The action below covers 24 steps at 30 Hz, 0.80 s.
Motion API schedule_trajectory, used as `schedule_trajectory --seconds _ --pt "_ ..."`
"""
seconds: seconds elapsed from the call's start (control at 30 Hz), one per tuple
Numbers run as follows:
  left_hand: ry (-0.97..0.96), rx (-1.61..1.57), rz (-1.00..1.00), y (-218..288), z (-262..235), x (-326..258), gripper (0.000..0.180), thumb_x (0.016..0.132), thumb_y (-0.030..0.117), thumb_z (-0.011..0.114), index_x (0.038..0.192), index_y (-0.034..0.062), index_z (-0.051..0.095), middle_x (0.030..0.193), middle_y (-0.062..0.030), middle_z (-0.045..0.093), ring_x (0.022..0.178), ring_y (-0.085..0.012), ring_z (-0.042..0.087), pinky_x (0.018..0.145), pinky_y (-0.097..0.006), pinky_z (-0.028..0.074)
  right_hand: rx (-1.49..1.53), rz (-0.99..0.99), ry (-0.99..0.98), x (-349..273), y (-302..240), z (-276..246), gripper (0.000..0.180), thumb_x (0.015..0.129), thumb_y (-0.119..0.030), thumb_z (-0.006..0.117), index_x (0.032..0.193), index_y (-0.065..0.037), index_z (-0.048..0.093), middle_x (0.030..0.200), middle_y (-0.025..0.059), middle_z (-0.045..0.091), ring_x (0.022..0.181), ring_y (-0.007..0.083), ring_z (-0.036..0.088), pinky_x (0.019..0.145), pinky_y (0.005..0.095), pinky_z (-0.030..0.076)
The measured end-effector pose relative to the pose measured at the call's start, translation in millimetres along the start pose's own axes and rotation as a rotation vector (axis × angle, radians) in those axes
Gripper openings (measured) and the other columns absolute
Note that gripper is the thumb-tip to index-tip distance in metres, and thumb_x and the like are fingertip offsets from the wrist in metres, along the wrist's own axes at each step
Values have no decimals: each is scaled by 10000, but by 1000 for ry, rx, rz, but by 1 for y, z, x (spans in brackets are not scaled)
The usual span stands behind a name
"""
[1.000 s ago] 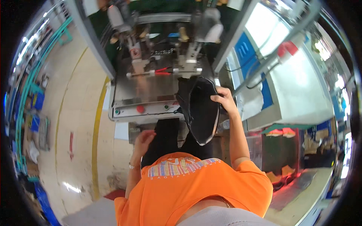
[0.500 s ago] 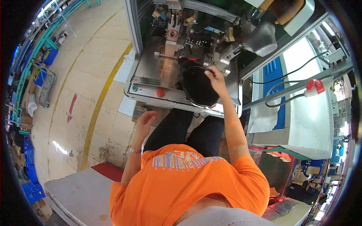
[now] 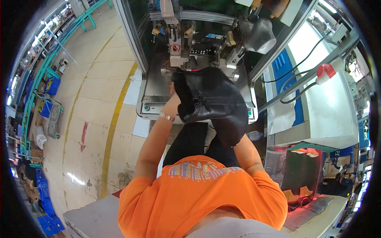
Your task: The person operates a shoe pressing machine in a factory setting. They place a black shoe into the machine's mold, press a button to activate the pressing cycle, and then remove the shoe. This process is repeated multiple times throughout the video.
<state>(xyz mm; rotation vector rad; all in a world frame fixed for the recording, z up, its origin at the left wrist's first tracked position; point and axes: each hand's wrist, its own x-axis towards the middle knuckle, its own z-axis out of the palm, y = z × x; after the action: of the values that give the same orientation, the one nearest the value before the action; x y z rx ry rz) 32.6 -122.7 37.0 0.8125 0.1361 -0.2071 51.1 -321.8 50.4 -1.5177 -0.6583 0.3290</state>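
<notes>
- One black boot [image 3: 226,95] is up in front of you, above the near edge of the metal counter [image 3: 156,87], short of the clamps [image 3: 238,56]; its open top faces left, and its other end slopes down to your right.
- Your left grip [image 3: 174,101] is at the open top, mostly hidden behind the leather; I cannot tell how its fingers close.
- Your right grip [image 3: 243,143] is under the lower end, with little beyond the wrist showing; whether it pinches or only props the boot, I cannot tell.
- You seem to be at a handling step, turning or looking over the boot in the air, with its zip [image 3: 214,100] side up.
- As I judge it, the next move calls for support at both ends, since the leather looks soft enough to sag or fold, and for care around the clamps.
- No label or brand shows on the boot.
- Your orange shirt carries a print [image 3: 200,171] of coloured stripes with a row of letters.
- A round red-ringed sign [image 3: 175,48] sits on the left clamp post; its small symbol is unclear.
</notes>
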Motion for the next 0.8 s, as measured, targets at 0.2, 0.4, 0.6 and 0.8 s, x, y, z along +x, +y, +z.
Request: schedule_trajectory --seconds 0.2,0.4,0.6,0.8 --pt "-442 125 261 27 -4 -10 384 838 304 517 1087 13 498 975 -33 558 896 -114 529 809 -241 417 -12 42 -106 -6 -12 27 475 854 -392 428 1064 25 512 1042 102 553 957 169 521 876 310 375" --pt "-432 446 168 48 6 -30 236 777 267 629 764 44 552 718 53 529 687 -23 470 612 -171 363 613 103 -524 28 11 -21 592 834 -512 406 1031 35 518 1032 101 549 996 186 494 891 307 342" --pt "-497 814 66 68 13 -33 286 741 302 663 768 36 560 708 49 523 668 -18 458 573 -170 355 200 146 -688 49 -26 -10 564 699 -484 640 937 16 536 863 29 556 819 85 497 730 203 382" --pt "-679 1159 -148 84 12 -54 292 779 288 619 737 8 549 665 56 468 622 -26 399 533 -187 334 15 339 -926 60 -54 22 312 666 -301 699 730 -21 575 657 -73 470 655 17 416 574 188 329"
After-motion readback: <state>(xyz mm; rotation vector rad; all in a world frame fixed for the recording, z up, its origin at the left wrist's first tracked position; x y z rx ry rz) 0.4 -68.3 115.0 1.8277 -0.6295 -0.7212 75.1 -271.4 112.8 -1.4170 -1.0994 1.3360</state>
